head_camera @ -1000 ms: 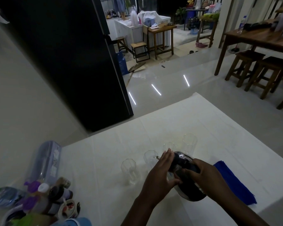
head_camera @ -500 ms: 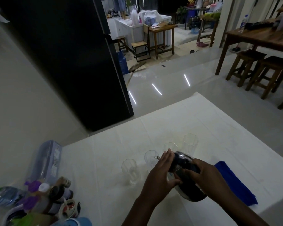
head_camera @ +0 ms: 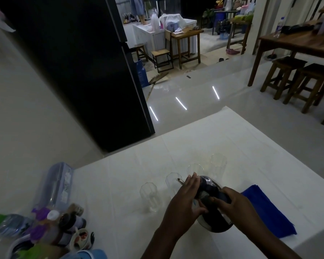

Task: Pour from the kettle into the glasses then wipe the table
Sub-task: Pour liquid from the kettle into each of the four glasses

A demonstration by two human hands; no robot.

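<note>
A dark shiny kettle (head_camera: 211, 186) is tilted over the white table (head_camera: 120, 176), its thin spout at the rim of the second glass (head_camera: 173, 181) from the left. My right hand (head_camera: 232, 204) grips the kettle's handle. My left hand (head_camera: 185, 204) lies flat against the kettle's lid and side. Several clear glasses stand in a slanted row: the leftmost glass (head_camera: 150, 197) is nearest me, a third glass (head_camera: 194, 169) peeks out behind the kettle, and the tallest glass (head_camera: 217, 164) is farthest. A folded blue cloth (head_camera: 267, 212) lies right of the kettle.
Bottles, jars and a small bowl crowd the table's near left corner (head_camera: 51, 227), with a clear plastic container (head_camera: 56, 186) behind them. A black fridge (head_camera: 79, 68) stands beyond the table's far left. Wooden stools (head_camera: 299, 81) and a wooden table (head_camera: 295, 43) stand at the right.
Almost nothing has moved. Both hands stay on the tilted kettle, and its spout stays at the same glass.
</note>
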